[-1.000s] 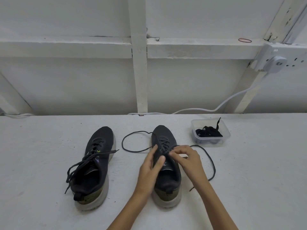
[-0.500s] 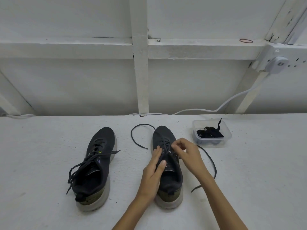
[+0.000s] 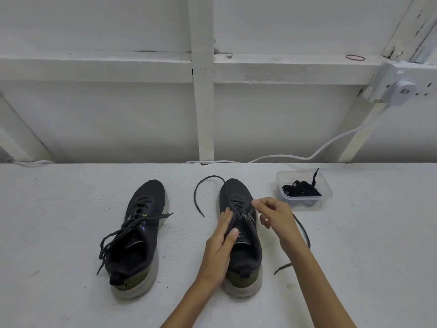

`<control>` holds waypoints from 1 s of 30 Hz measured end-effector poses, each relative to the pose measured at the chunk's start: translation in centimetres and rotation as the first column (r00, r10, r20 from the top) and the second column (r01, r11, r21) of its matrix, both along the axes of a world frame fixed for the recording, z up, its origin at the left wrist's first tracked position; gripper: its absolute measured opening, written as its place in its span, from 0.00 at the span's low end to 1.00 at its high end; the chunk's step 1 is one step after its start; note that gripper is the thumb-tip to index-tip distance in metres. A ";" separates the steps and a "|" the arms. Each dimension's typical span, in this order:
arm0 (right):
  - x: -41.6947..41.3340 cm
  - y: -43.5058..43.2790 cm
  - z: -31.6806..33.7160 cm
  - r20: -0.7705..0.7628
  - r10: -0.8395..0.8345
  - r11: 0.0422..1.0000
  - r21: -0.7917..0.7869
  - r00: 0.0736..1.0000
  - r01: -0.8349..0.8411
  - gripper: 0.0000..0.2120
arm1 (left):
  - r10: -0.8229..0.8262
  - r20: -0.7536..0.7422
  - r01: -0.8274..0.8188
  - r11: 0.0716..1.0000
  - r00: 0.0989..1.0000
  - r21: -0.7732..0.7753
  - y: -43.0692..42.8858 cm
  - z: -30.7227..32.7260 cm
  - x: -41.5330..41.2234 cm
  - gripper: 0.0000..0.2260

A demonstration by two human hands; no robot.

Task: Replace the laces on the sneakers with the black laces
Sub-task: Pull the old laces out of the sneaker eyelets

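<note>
Left sneaker: The left sneaker (image 3: 142, 233) stood on the left side of the white surface (image 3: 71, 221). Its loose lace (image 3: 123, 235) still ran through all the holes, so I think no work had been done on it.
Left hand: The left hand (image 3: 220, 247) lay on the right sneaker (image 3: 246, 252). Its fingers were nearly straight and its thumb was on the tongue. It pressed the shoe down and held nothing.
Right sneaker: It stood in the middle with its toe pointing away. Its old lace (image 3: 201, 185) was out of the holes near the ankle but still crossed near the toe. I think it was about half pulled out.
Right hand: The right hand (image 3: 276, 218) pinched the old lace with its fingers (image 3: 256, 204), just over the crossings.
Black laces: The black laces (image 3: 300, 190) sat in a small clear box (image 3: 327, 192) on the right, near the right sneaker but not touching it. None was in a shoe yet.
Left to do: Most of the job, I think. Both old laces had to come out and the black ones had to go in.
Old lace look: It was thin, dark and floppy. One end curled on the surface left of the toe. The other trailed off to the right, past the right wrist.
Black laces look: They were bunched in a heap, with one end poking up over the rim.
</note>
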State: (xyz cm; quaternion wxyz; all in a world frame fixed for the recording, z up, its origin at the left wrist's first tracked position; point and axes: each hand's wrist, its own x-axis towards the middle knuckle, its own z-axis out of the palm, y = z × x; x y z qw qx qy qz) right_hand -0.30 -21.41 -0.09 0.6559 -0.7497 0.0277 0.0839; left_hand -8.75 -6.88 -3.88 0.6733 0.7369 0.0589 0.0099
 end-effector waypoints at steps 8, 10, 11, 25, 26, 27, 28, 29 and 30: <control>-2.0 -0.4 -0.7 -0.058 0.143 0.990 0.027 0.988 -0.142 0.07 | 0.017 0.001 -0.017 1.000 1.000 0.004 -0.1 -0.1 0.0 0.20; -1.4 -0.3 -0.5 -0.038 0.084 0.996 0.038 0.996 -0.083 0.08 | 0.016 0.004 -0.016 1.000 1.000 -0.002 -0.1 0.0 -0.1 0.20; -0.9 -0.4 -0.4 -0.041 0.019 0.997 0.071 0.999 -0.016 0.08 | 0.016 0.006 -0.016 1.000 1.000 -0.007 -0.1 0.1 -0.1 0.21; 0.2 -1.1 0.0 -0.071 -0.087 0.967 0.234 0.994 0.101 0.07 | 0.038 0.003 -0.038 0.999 0.999 -0.019 -0.3 0.2 -0.2 0.21; 0.4 -1.2 0.1 -0.104 -0.134 0.941 0.298 0.986 0.160 0.07 | 0.039 0.000 -0.039 0.999 0.999 -0.017 -0.3 0.2 -0.3 0.21; 0.4 -1.1 0.0 -0.131 -0.140 0.932 0.318 0.981 0.176 0.07 | 0.041 -0.003 -0.041 0.999 0.999 -0.014 -0.3 0.2 -0.3 0.21; 0.1 -1.1 -0.1 -0.147 -0.104 0.946 0.291 0.984 0.144 0.07 | 0.044 -0.002 -0.044 0.999 0.999 -0.012 -0.3 0.2 -0.3 0.21; -0.3 -0.9 -0.1 -0.159 -0.034 0.971 0.228 0.987 0.071 0.08 | 0.047 0.001 -0.047 0.999 0.999 -0.010 -0.3 0.2 -0.3 0.20; -0.9 -0.6 -0.2 -0.169 0.055 0.988 0.151 0.984 -0.029 0.07 | 0.050 0.006 -0.050 0.999 0.999 -0.009 -0.4 0.3 -0.2 0.20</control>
